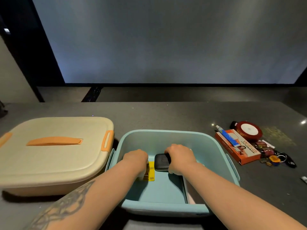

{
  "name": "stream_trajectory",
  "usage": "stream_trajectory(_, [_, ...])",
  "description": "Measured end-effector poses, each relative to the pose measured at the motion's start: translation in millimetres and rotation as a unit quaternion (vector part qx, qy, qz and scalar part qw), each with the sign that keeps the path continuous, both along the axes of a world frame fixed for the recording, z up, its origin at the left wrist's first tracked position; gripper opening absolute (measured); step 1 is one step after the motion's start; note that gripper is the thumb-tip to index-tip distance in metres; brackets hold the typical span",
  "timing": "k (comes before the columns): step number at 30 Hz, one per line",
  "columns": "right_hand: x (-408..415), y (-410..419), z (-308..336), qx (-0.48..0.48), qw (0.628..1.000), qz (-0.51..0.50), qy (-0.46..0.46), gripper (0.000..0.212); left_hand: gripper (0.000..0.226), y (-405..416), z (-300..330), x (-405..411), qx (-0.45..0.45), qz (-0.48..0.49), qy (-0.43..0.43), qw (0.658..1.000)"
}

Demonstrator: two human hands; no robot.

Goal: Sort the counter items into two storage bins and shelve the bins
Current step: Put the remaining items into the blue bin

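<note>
Head view, one frame. Both hands are down inside the open blue bin [181, 208], which stands on the dark grey table [166, 113] at centre, near the front edge.

Left hand [135, 157]: knuckles up, fingers curled down over the battery pack [151, 170], a yellow card marked "AA" twice. The pack lies on the bin floor, left of centre. The fingertips are hidden under the hand, so how the grip sits on the pack cannot be told beyond the curl over its left part.

Right hand [180, 157]: fingers wrapped over the right edge of a small black case [161, 162], gripping it. The case sits on the bin floor just right of the battery pack, touching or nearly touching it; cannot tell which.

A white flat item [191, 193] stands on edge along the right inner wall of the bin, partly hidden by the right forearm.

Left of the blue bin, just beside it: a beige bin [49, 163] with its lid on, orange handle and orange latches.

On the table to the right, well apart from the blue bin: an orange box [239, 151] printed "WIFI", a blue-and-white tube [227, 136] lying across it, a red ribbon spool [249, 130] behind, wrapped sweets [264, 147], and a bunch of keys [279, 159].
</note>
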State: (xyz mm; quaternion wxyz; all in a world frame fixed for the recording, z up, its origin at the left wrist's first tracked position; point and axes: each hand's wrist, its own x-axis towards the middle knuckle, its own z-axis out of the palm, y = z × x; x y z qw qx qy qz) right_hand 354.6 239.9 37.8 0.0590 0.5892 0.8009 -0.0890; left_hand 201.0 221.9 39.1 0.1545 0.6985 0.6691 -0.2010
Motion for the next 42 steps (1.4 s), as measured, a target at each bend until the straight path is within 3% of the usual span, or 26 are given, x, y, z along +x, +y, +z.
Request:
stream_trajectory(6, [7.2, 1.6, -3.9, -0.029, 0.999, 0.000, 0.044, 0.050, 0.045, 1.7, 3.1, -0.1, 0.030, 0.022, -0.071, 0.997])
stream_trajectory(11, [8.2, 0.7, -2.7, -0.020, 0.997, -0.013, 0.072, 0.050, 0.041, 1.5, 3.5, 2.4, 0.077, 0.023, -0.139, 0.987])
stream_trajectory(16, [19.8, -2.7, 23.3, -0.004, 0.995, 0.019, 0.099, 0.049, 0.018, 4.4, 1.0, 5.1, 0.156, 0.037, -0.250, 0.955])
stream_trajectory(18, [29.0, -11.9, 44.7, 0.036, 0.990, 0.033, 0.135, 0.047, 0.022, 4.3, 3.9, 7.3, 0.186, 0.053, -0.307, 0.932])
stream_trajectory(22, [71.8, -43.9, 79.0, 0.119, 0.943, -0.016, 0.311, 0.031, 0.030, -3.5, 25.7, 17.2, 0.291, 0.077, -0.407, 0.862])
stream_trajectory(27, [160.8, -57.3, 72.0, 0.248, 0.816, -0.223, 0.472, 0.023, 0.023, 7.2, 65.4, 71.4, 0.328, 0.011, -0.474, 0.817])
stream_trajectory(29, [188.9, -57.2, 51.5, 0.219, 0.798, -0.301, 0.474, 0.026, 0.023, 23.3, 70.4, 104.4, 0.308, -0.028, -0.473, 0.825])
stream_trajectory(36, [236.5, -35.4, -9.2, 0.120, 0.883, -0.360, 0.276, 0.048, 0.020, 114.9, 46.4, 215.9, 0.199, -0.077, -0.373, 0.903])
stream_trajectory(42, [248.2, 30.7, -26.3, 0.098, 0.905, -0.354, 0.214, 0.082, 0.058, 181.0, -7.3, 270.5, 0.137, -0.038, -0.277, 0.950])
